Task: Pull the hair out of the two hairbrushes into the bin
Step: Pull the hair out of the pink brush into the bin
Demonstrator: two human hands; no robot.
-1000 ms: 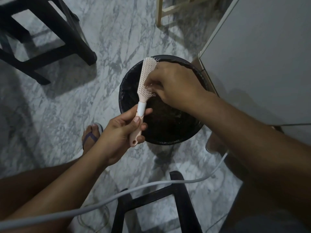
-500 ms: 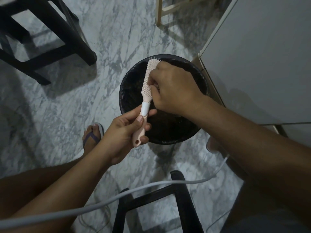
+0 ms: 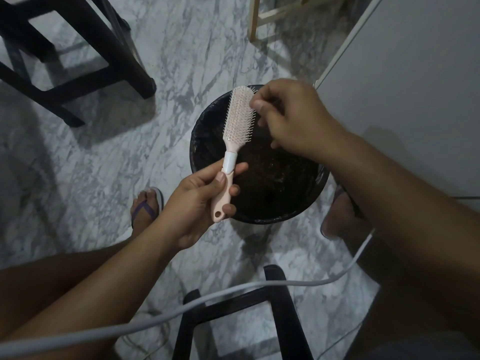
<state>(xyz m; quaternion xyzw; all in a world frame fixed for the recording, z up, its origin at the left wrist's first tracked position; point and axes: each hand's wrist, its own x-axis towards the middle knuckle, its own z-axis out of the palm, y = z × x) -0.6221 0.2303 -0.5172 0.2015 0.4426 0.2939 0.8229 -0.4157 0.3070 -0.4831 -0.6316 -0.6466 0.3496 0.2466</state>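
Head cam: L hand (image 3: 197,203) grips pink plastic hairbrush (image 3: 237,118) by handle, head pointing away over round black bin (image 3: 259,220); R hand (image 3: 293,120) pinches tip bristles.

The brush (image 3: 237,118) is smooth pink plastic with a white plastic collar. The bin (image 3: 200,131) has a crinkled, glossy black plastic liner. The floor (image 3: 181,61) is polished marble, and the stool (image 3: 78,81) is matt black.
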